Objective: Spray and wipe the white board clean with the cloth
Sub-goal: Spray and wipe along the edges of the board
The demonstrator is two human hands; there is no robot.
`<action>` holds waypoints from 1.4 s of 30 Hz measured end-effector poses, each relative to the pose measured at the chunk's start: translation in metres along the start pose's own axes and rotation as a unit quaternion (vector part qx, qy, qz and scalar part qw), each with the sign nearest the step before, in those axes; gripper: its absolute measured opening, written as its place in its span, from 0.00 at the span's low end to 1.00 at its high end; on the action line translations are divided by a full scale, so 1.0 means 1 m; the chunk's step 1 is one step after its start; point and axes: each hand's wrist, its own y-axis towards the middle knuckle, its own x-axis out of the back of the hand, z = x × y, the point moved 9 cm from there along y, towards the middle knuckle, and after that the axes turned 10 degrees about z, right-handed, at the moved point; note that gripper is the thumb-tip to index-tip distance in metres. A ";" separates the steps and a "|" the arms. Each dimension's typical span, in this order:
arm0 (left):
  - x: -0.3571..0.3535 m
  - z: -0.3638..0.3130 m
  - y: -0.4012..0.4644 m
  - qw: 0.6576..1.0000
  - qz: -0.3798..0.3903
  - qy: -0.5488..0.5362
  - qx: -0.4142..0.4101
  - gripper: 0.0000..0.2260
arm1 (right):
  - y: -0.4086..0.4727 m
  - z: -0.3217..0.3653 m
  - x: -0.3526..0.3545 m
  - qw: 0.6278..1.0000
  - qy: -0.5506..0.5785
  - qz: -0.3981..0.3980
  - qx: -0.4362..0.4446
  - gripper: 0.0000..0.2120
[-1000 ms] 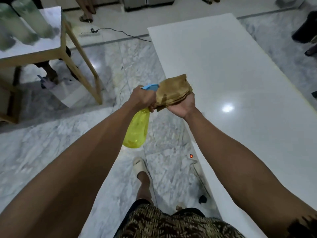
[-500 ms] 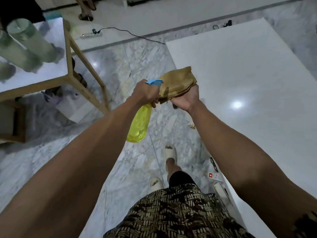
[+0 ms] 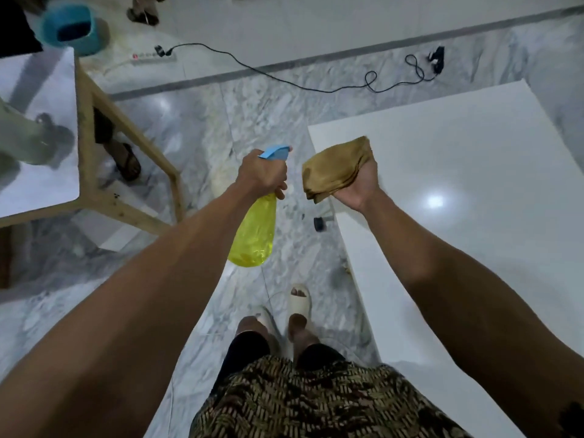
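Note:
My left hand grips the neck of a yellow spray bottle with a blue trigger head, held over the marble floor just left of the board. My right hand holds a folded brown cloth, palm up, above the near left corner of the white board. The board is large, glossy and lies flat on the right, with a lamp's glare on it. The two hands are a short gap apart.
A wooden-framed table with a white top stands at the left. A power strip and a black cable lie on the floor ahead. A blue bucket is at the top left. My sandalled feet stand beside the board's edge.
My hands have separated: the cloth no longer touches the sprayer head. The view has shifted, so the board's far left corner and the cable beyond it now show.

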 end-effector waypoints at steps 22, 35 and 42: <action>0.037 0.059 0.171 0.997 0.050 0.005 0.064 0.23 | 0.216 0.037 0.005 0.410 -0.895 -0.162 0.072 0.30; 0.011 0.079 0.171 0.995 0.084 -0.004 0.059 0.20 | 0.222 0.029 0.013 0.372 -0.905 -0.198 0.055 0.32; 0.002 0.087 0.161 0.993 0.106 0.010 0.057 0.25 | 0.219 0.026 0.015 0.368 -0.909 -0.186 0.052 0.34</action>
